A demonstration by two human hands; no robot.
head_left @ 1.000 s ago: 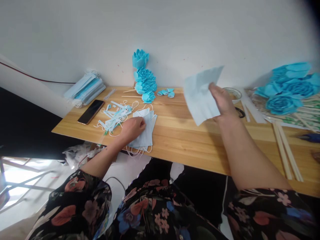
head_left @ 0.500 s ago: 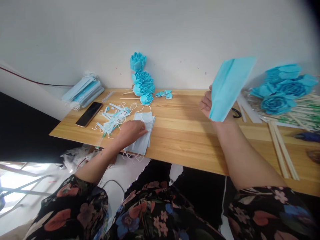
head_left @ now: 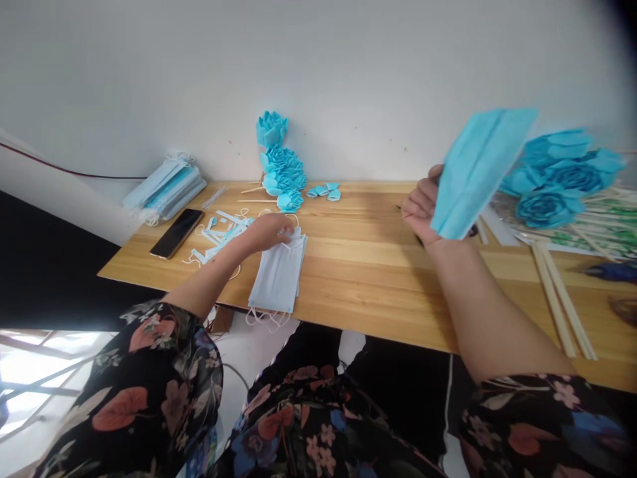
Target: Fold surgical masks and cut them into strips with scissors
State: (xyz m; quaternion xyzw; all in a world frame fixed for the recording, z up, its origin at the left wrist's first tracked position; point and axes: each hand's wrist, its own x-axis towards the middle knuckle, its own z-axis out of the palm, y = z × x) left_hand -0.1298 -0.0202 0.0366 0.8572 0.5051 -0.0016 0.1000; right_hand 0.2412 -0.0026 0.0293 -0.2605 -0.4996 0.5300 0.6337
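Note:
My left hand (head_left: 271,232) is at the upper end of a small stack of white face masks (head_left: 277,279) lying near the table's front edge. Its fingers are curled at the top mask's ear loop, seemingly pinching it; the exact grip is partly hidden. Raised above the table, my right hand (head_left: 422,202) has its fingers closed on a light blue mask sheet (head_left: 485,169), which shows crease lines and tilts up to the right. Behind that hand, scissors (head_left: 472,231) with a dark handle show only in part.
Mask scraps (head_left: 221,232), a phone (head_left: 177,234) and piled masks (head_left: 166,189) occupy the left. Blue mask flowers (head_left: 283,169) and folded petals (head_left: 324,192) sit by the wall. More flowers (head_left: 550,209), wooden sticks (head_left: 552,299) and a blue tool (head_left: 610,270) lie right.
My left hand has moved up and away from me, from the middle of the mask stack to its upper end. My right hand has shifted right with the blue sheet.

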